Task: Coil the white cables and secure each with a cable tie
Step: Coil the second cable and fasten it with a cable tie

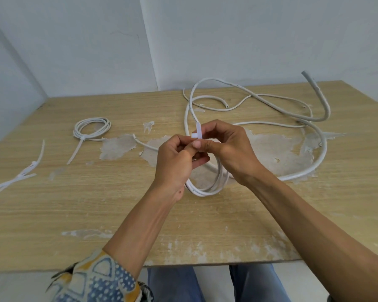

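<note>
Tying step: left hand (177,160) and right hand (229,147) pinch white plastic cable tie (198,131) at coiled white cable (207,189); next, likely pull tail tight.

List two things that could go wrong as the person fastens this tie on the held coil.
The coil hangs below the left hand and right hand, held only at its top; loops may spring apart before the cable tie locks.
A loose cable end sticks out beside the left hand; if it is this coil's, it may escape the tie.
</note>
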